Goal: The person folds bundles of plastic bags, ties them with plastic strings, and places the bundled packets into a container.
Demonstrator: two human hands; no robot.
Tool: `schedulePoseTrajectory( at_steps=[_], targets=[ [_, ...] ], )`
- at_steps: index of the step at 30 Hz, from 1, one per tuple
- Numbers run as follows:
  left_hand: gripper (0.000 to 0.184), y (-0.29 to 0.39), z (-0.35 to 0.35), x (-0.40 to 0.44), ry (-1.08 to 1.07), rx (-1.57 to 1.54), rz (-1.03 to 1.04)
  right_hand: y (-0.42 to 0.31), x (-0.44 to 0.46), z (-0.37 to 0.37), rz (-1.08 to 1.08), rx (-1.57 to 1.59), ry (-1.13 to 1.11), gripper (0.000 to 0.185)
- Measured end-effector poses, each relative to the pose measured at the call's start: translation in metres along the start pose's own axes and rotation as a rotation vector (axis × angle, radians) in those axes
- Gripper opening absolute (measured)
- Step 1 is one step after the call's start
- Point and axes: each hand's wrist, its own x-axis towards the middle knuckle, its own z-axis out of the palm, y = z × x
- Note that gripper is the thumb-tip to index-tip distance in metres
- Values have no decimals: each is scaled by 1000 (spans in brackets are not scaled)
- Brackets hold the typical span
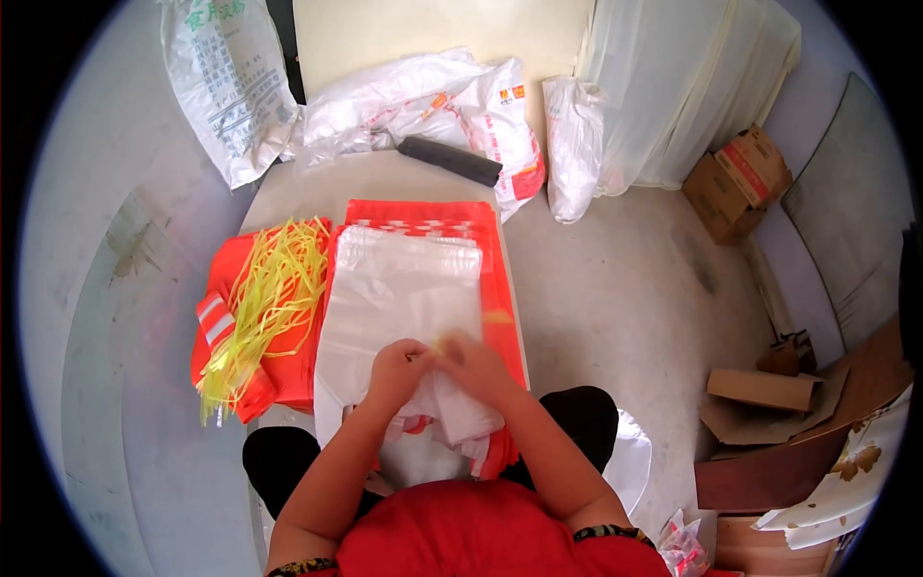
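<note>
Both my hands meet over a stack of clear-white plastic bags (404, 279) in front of me. My left hand (399, 373) is closed in a pinch at the gathered film, and what lies between its fingertips is hidden. My right hand (471, 367), blurred by motion, is closed right beside it, with a smeared bit of yellow strip (441, 342) at its fingertips. A bunched part of a bag (461, 409) hangs below the hands. Red plastic bags (495, 260) lie under the white ones. To the left, a tangle of yellow strips (274, 288) rests on a red pile (223, 264).
A dark roll (450, 161) lies at the table's far edge, before white printed sacks (413, 91). Another sack (231, 87) hangs at the left wall. Cardboard boxes (735, 183) stand on the floor at right, with flattened cardboard (769, 409) nearer.
</note>
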Motion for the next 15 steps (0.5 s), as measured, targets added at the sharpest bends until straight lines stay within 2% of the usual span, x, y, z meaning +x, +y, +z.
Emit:
schedulePoseTrajectory(
  at_steps=[1,6,9,15],
  targets=[
    [22,-1,1,1,-4,-69,-62,-1,1,-1,19,-5,-19,31],
    [25,1,2,2,6,51,31,8,5,1,51,3,-58,31],
    [25,13,-1,-5,-22,216,78,12,4,10,-7,66,27,29],
    [20,29,-3,-23,-37,475,260,11,2,15,-235,-94,114,30]
  ],
)
